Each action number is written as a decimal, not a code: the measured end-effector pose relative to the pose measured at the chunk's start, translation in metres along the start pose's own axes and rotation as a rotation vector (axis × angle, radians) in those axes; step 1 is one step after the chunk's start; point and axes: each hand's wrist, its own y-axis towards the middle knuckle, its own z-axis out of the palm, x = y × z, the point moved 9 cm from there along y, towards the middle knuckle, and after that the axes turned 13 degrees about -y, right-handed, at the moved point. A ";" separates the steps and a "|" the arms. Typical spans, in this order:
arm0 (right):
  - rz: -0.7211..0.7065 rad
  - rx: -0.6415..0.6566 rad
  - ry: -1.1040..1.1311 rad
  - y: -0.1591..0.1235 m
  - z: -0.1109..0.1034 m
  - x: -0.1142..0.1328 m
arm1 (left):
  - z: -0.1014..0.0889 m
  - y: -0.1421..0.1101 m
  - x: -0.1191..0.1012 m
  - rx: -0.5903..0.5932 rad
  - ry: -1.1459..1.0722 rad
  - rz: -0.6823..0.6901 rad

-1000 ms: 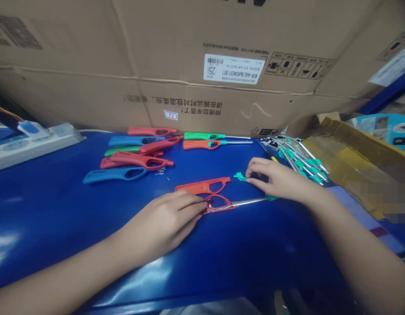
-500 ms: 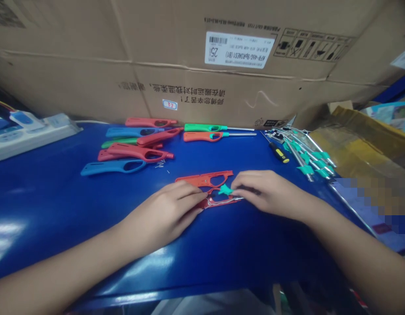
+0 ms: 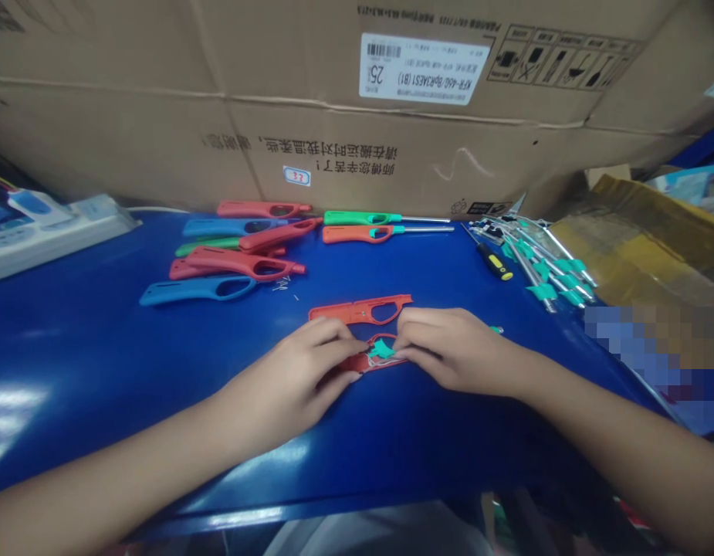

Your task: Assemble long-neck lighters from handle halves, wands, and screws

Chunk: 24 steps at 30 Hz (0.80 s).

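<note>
I have my left hand point(image 3: 302, 369) pinched on the handle end of the lower shell point(image 3: 353, 363), which lies uncovered on the blue surface point(image 3: 426, 455), and my right hand point(image 3: 449, 349) gripping a small green piece point(image 3: 382, 349) at its loop, so I judge the inside only partly fitted. The upper shell point(image 3: 348, 311) lies just beyond, apart from it, so this pair is unjoined. At the back, a green lighter point(image 3: 350, 218) and an orange lighter point(image 3: 350, 234) look complete with metal rods, while the coloured handles point(image 3: 183, 292) at left show none, and loose rods point(image 3: 545, 292) lie bunched at right.
</note>
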 end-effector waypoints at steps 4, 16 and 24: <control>-0.119 -0.060 -0.195 -0.001 -0.001 0.012 | 0.001 0.000 0.004 0.011 -0.019 -0.064; -0.141 -0.042 -0.282 -0.002 0.001 0.018 | 0.004 0.000 0.009 0.026 -0.029 -0.093; -0.106 -0.003 -0.257 -0.004 0.000 0.017 | 0.007 -0.001 0.009 0.044 -0.046 -0.120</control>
